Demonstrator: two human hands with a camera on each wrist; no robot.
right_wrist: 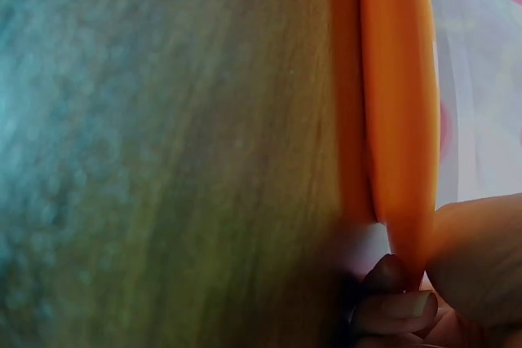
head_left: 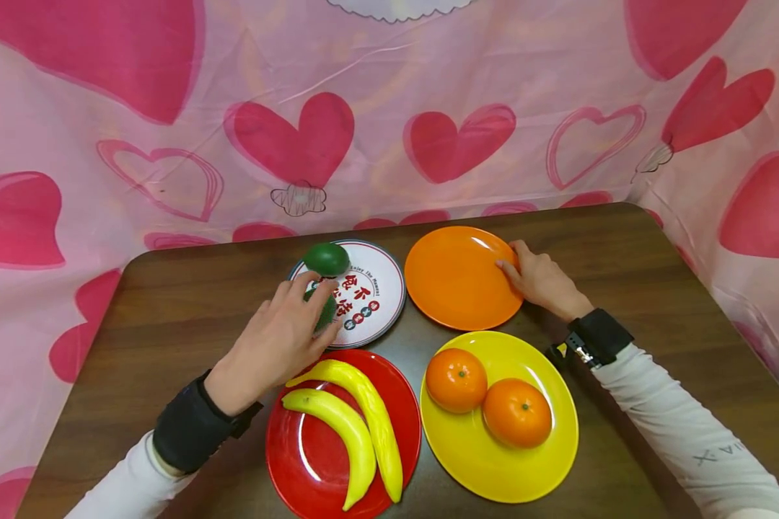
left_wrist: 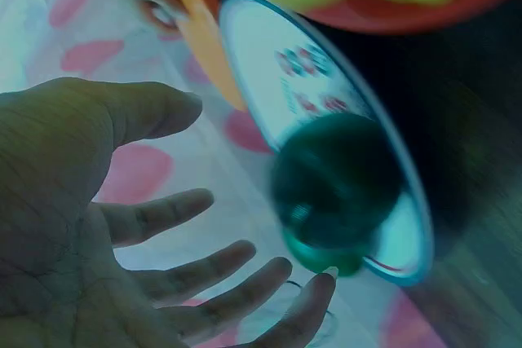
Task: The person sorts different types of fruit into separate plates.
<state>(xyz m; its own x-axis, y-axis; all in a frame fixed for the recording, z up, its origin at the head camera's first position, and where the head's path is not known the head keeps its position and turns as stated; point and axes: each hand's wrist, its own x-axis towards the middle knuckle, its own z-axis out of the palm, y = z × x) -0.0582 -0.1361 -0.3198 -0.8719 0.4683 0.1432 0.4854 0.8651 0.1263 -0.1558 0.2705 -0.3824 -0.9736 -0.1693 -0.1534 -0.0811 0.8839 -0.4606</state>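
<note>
My left hand (head_left: 274, 344) is spread over the near left side of a white plate (head_left: 379, 277) with red characters and a blue rim. Below its fingers lies a dark green, rough-skinned avocado (head_left: 325, 308), partly hidden in the head view. The left wrist view shows a gap between the spread fingers and this avocado (left_wrist: 336, 177). A smoother green oval fruit (head_left: 327, 259) sits behind it on the same plate. On the right, my right hand (head_left: 545, 283) pinches the edge of an orange plate (head_left: 457, 277), thumb on top and fingers underneath (right_wrist: 400, 307).
Nearest me, a red plate (head_left: 305, 490) carries two bananas (head_left: 357, 425). Beside it a yellow plate (head_left: 500, 483) holds two oranges (head_left: 487, 404). All stand on a brown wooden table (head_left: 169, 310), with a pink heart-print cloth (head_left: 376, 79) hanging behind.
</note>
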